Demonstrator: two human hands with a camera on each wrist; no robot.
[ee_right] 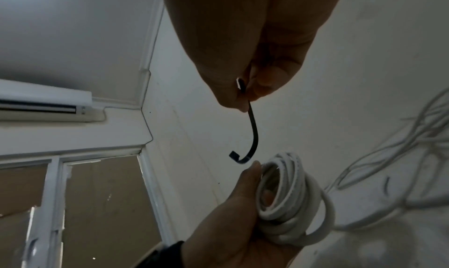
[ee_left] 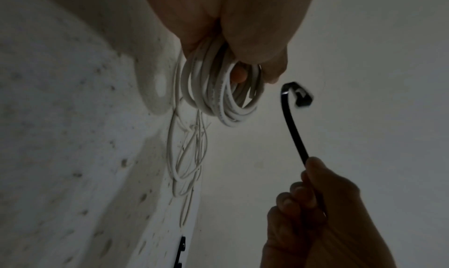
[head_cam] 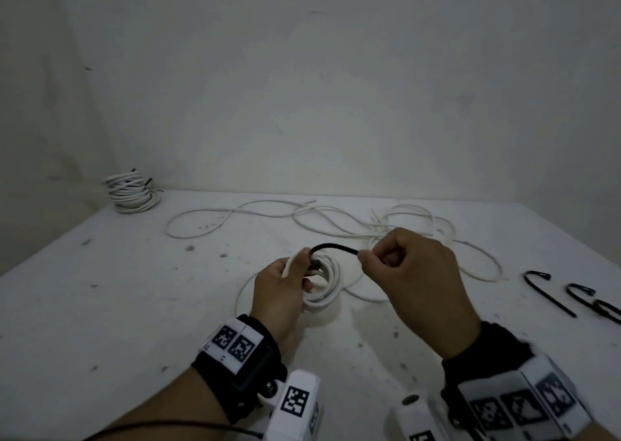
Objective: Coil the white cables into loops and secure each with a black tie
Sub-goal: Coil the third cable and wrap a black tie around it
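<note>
My left hand [head_cam: 285, 282] grips a coil of white cable [head_cam: 324, 281] above the middle of the table; the coil [ee_left: 218, 91] hangs from the curled fingers, and in the right wrist view the coil [ee_right: 289, 199] lies in the palm. My right hand [head_cam: 413, 272] pinches one end of a black tie [head_cam: 332, 247] between thumb and forefinger. The tie [ee_left: 294, 124] curves toward the coil, its hooked free end close by the left fingertips and apart from the cable. The tie [ee_right: 252, 132] hangs from the right fingers.
Loose white cables [head_cam: 322, 220] sprawl across the far half of the white table [head_cam: 100, 306]. A stack of coiled tied cables [head_cam: 132, 192] stands at the back left corner. Spare black ties [head_cam: 571, 294] lie at the right edge. A wall rises behind.
</note>
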